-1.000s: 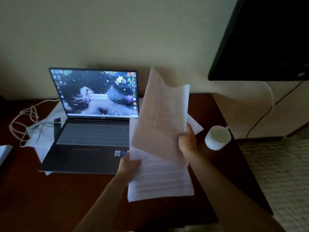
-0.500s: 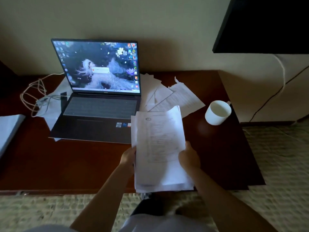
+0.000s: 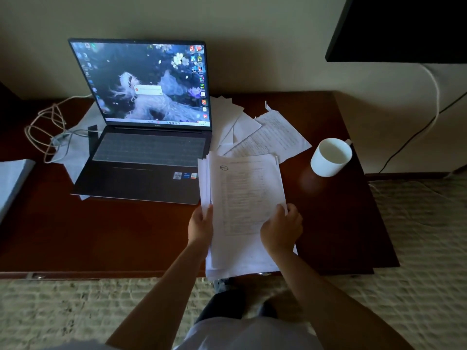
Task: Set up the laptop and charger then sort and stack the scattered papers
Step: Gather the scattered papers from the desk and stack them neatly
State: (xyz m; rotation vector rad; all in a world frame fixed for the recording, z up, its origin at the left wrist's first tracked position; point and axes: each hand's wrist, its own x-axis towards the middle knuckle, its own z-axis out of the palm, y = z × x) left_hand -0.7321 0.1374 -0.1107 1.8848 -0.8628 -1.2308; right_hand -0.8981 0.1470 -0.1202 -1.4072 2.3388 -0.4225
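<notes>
Papers filled both my hands: a thick stack of printed sheets (image 3: 242,198) held over the near edge of the dark wooden tabletop (image 3: 101,236), at about six o'clock from the scene's middle. My left hand (image 3: 201,224) gripped the stack's left edge, fingers curled round it. My right hand (image 3: 281,229) pinched the right edge, thumb on top of the uppermost sheet, which carried a small round logo near its upper left corner. The stack's far end overlapped the laptop's (image 3: 146,137) near right corner.

That laptop stood open at ten o'clock, screen lit with a desktop wallpaper and a small dialog box. At nine o'clock from it a white charger cable (image 3: 43,127) lay in loose coils, running toward its left side; whether it was plugged in I could not tell. More loose papers (image 3: 262,132) lay fanned at twelve o'clock from my stack, just right of the screen. A white mug (image 3: 331,157) sat at two o'clock, near the tabletop's right edge.
</notes>
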